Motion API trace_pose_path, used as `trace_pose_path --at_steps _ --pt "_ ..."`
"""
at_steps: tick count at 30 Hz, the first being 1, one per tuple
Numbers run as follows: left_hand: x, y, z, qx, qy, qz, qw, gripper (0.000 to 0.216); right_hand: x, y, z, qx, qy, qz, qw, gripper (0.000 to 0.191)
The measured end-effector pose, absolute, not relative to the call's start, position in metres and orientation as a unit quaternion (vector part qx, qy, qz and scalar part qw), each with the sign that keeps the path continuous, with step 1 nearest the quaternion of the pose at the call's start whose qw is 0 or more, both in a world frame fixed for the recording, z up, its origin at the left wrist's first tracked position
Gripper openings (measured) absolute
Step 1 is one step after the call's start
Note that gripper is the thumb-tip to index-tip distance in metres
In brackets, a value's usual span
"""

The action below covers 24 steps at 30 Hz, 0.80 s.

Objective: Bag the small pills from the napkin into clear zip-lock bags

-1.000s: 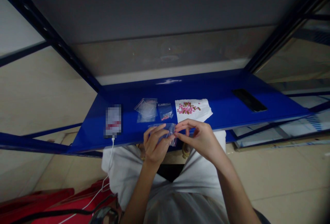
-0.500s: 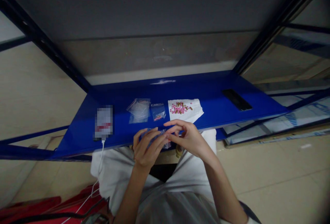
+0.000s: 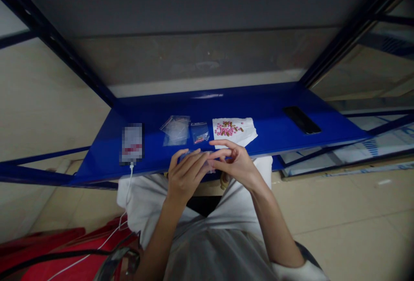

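At the front edge of the blue shelf (image 3: 155, 156), both my hands are at a clear plastic bag (image 3: 212, 170), mostly covered by the fingers. My left hand (image 3: 186, 177) is bent over the bag from the left and grips it. My right hand (image 3: 241, 164) pinches at its right side with thumb and index finger, the other fingers stretched out. Just beyond lies a small zip bag (image 3: 200, 133) with a few pink pills inside. To its left are several flat clear zip bags (image 3: 177, 130). Pink pills and brownish capsules (image 3: 226, 130) are heaped on white paper (image 3: 248, 133).
A dark phone (image 3: 302, 120) lies on the shelf's right side. On the left is a blurred-out device (image 3: 132, 143) with a white cable (image 3: 130, 177) hanging down over the edge. Blue frame posts (image 3: 77, 65) rise at both sides, and a grey panel (image 3: 194, 0) stands behind.
The view has tilted slightly, so the shelf and its items sit a little higher in the picture. My hands stay together at the bag, with the fingers shifting only slightly.
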State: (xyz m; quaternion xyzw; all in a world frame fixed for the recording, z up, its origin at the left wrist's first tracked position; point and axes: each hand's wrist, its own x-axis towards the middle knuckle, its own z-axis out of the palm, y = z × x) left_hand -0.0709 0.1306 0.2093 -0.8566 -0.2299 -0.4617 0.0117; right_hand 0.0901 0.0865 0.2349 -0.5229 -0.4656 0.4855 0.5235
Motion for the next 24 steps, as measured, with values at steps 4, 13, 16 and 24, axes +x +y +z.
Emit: trace_pose_path --at_steps 4,13,16,24 --pt "-0.068 0.130 0.209 -0.879 -0.227 -0.420 0.020 0.034 0.082 0.091 0.232 -0.553 -0.430 0.422 0.576 0.042" --pt "-0.073 0.132 0.196 -0.863 -0.244 -0.442 0.013 0.026 0.083 0.091 0.226 -0.577 -0.512 0.360 0.525 0.036" --pt "-0.074 0.132 0.198 -0.856 -0.251 -0.452 0.003 0.026 0.083 0.093 0.225 -0.557 -0.514 0.394 0.520 0.041" --pt "-0.080 0.127 0.196 -0.852 -0.235 -0.467 0.023 0.032 0.077 0.095 0.224 -0.567 -0.504 0.386 0.525 0.051"
